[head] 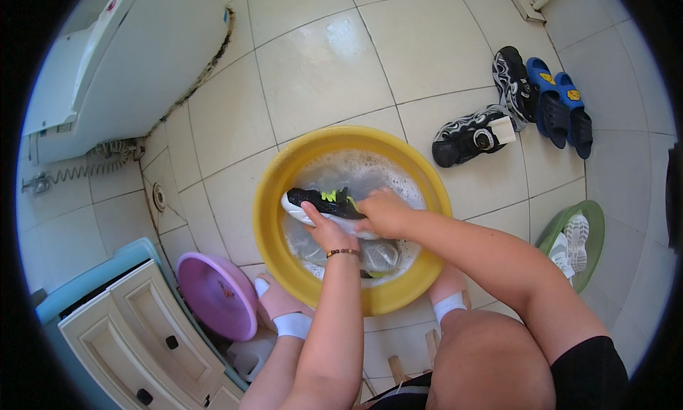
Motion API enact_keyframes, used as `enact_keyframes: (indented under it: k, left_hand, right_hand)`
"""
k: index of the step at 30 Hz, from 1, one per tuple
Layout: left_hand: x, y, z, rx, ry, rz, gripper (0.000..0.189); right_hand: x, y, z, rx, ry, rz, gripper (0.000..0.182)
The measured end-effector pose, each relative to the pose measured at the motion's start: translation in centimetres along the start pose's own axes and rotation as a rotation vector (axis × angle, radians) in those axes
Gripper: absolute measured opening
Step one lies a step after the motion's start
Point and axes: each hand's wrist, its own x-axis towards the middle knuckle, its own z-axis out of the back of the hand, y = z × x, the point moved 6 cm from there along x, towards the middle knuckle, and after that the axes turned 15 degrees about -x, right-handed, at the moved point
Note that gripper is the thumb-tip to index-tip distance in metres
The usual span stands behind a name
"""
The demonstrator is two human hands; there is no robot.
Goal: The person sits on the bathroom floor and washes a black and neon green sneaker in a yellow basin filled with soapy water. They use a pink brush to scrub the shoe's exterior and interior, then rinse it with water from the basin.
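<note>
A wet black sneaker [331, 202] with a white sole and neon green laces is held just above the soapy water [395, 186] in a yellow plastic basin [272, 180]. Its toe points left. My left hand [328, 233], with a beaded bracelet at the wrist, grips the sole from below, thumb along the side. At the heel end, my right hand [387, 213] is closed around the shoe's opening; its fingertips are partly hidden. Under the water near my left wrist lies another shoe [380, 255], pale-soled and only partly visible.
A purple basin [213, 298] leans by a cabinet [144, 335] at left. Black-and-white sneakers [464, 138] and blue clogs [557, 103] stand on the tiles at right. White shoes [576, 244] sit in a green basin [595, 250]. A floor drain [159, 196] is at far left.
</note>
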Motion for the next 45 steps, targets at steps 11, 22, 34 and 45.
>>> enact_keyframes:
  k: [11,22,34,45]
  left_hand:
    - [-1.1,1.3,-2.1,-0.584,0.780,0.763,0.085]
    - [1.3,-4.6,-3.5,-0.203,0.712,0.290,0.086]
    - [-5.0,-11.3,-8.4,0.300,0.803,-0.204,0.076]
    - [-4.9,-12.6,-8.9,0.418,0.783,-0.210,0.067]
  right_hand:
    - [-5.8,10.2,4.9,-0.460,-0.343,0.265,0.013]
    - [-2.7,5.6,-0.1,-0.102,-0.448,0.029,0.023]
    - [-1.8,4.7,1.5,0.481,-0.308,0.165,0.058]
    - [-0.3,6.2,0.4,0.595,-0.061,0.286,0.050]
